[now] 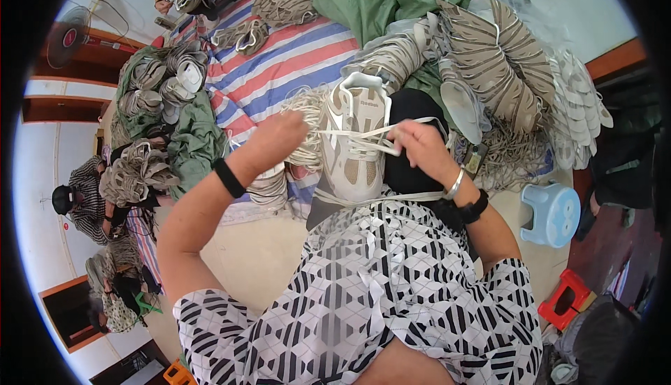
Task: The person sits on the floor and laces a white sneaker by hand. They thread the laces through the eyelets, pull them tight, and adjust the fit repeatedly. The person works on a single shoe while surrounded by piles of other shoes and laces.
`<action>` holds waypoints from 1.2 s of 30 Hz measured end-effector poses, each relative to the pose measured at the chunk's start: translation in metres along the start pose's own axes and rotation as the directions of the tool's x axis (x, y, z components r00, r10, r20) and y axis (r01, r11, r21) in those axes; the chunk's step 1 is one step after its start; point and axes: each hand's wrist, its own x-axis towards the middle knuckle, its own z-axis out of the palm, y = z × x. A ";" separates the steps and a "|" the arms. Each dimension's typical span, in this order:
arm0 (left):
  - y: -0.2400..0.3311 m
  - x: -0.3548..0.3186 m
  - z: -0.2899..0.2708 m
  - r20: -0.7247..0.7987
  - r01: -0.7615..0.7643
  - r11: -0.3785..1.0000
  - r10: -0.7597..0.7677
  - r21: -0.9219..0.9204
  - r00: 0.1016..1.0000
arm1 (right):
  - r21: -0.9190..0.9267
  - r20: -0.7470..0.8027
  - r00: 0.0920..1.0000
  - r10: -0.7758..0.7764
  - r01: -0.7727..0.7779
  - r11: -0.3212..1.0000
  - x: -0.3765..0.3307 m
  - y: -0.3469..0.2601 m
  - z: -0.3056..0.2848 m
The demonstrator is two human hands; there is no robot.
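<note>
A beige and white sneaker upper [355, 179] rests on my lap, its toe toward me and its collar away. A cream shoelace [341, 133] stretches across its eyelets, pulled taut between my hands. On the left side my left hand [285, 137] is closed in a pinch on one end of the lace. My right hand [421, 148] grips the other end, with a loop of it hanging beside the fingers. Behind my left hand lies a bundle of loose laces [305, 155].
A striped cloth [279, 70] covers the floor ahead. Stacked uppers [500, 56] and tangled laces [514, 161] lie at right, more uppers [143, 98] at left. A blue stool [549, 215] and a red stool [565, 299] stand at right. Other people [84, 200] sit at left.
</note>
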 end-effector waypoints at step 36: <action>-0.193 -0.272 0.028 0.334 -0.350 -0.220 -0.889 -0.911 -0.313 | -0.361 -0.500 0.860 -0.105 -0.097 0.927 -0.040 0.041 -0.079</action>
